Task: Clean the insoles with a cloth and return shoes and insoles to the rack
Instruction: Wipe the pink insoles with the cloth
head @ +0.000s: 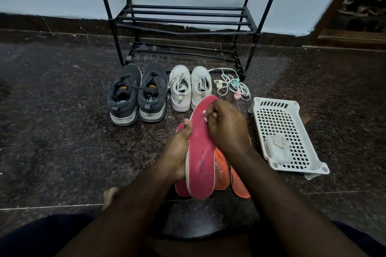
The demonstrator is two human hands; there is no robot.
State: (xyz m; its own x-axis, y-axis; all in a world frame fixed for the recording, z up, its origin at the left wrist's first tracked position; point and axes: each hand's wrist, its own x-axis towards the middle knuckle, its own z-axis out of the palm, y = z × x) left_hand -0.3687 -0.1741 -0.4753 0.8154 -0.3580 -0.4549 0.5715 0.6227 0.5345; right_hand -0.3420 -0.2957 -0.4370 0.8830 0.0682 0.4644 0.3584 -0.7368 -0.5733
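Right hand (225,125) pinches a small cloth (205,115) against the pink insole (201,152); left hand (179,150) grips that insole's edge at mid-length, raised over the floor. Insole looks light, thin and floppy, so best supported near the middle. Orange insoles (221,171) beneath, shoes (136,95) and rack (183,19) beyond.

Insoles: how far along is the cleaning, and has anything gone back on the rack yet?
Done: cannot tell which are wiped. In hand: the left hand holds the pink insole while the right hand rubs it with a white cloth. Left: orange insoles lie underneath; dark shoes and white shoes sit on the floor before the empty-looking rack.
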